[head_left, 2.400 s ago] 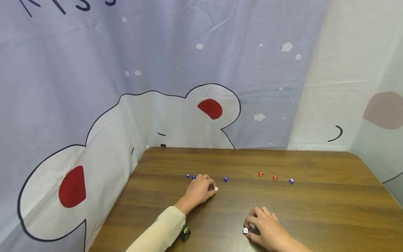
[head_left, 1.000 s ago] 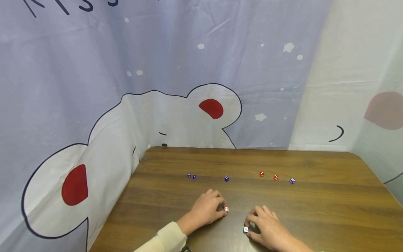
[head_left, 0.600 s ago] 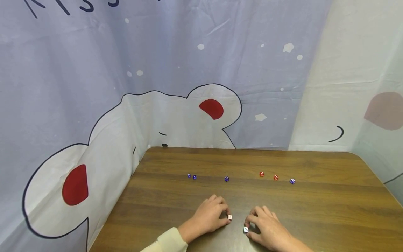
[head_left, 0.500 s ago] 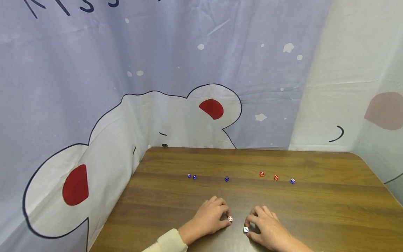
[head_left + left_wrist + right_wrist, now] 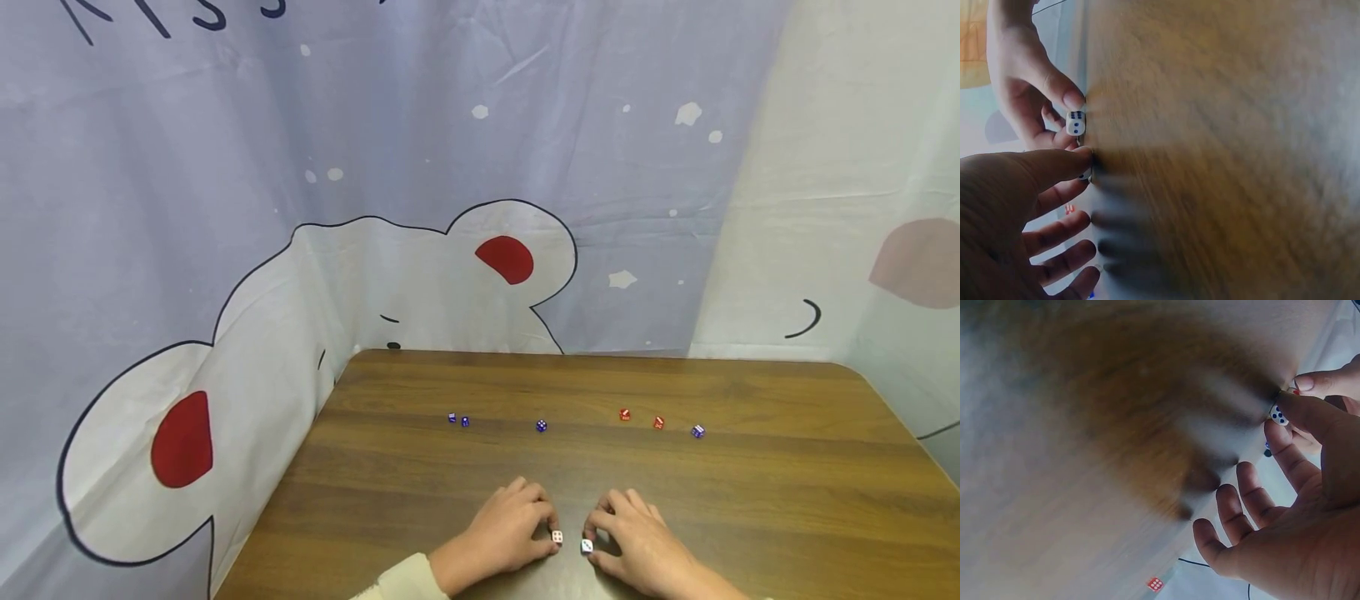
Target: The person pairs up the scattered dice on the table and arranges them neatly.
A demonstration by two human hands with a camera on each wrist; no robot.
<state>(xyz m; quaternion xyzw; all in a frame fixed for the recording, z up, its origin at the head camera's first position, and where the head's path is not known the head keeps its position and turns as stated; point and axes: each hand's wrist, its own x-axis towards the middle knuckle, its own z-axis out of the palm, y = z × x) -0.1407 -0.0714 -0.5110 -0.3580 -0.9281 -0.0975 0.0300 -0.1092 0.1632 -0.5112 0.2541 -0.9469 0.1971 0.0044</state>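
Note:
My left hand (image 5: 510,527) pinches a white die with red pips (image 5: 557,537) between thumb and forefinger, low over the wooden table. Just to its right, my right hand (image 5: 636,542) holds a white die with blue pips (image 5: 587,547) the same way. A small gap separates the two dice in the head view. Most of the left die (image 5: 1087,174) is hidden behind the thumb in the left wrist view, where the right hand's die (image 5: 1075,123) shows plainly. In the right wrist view the blue-pipped die (image 5: 1279,415) sits between the right thumb and forefinger; the other fingers are spread.
Across the table (image 5: 420,383) lies a loose row of dice: two blue dice close together, one here (image 5: 465,422), a single blue die (image 5: 542,426), a red die (image 5: 625,414), another red die (image 5: 658,422) and a blue die (image 5: 698,431). A printed curtain (image 5: 420,283) hangs behind.
My left hand has brought the red-pipped die from near the row of dice toward me and rightward, close to the right hand's die. The right hand has stayed nearly still.

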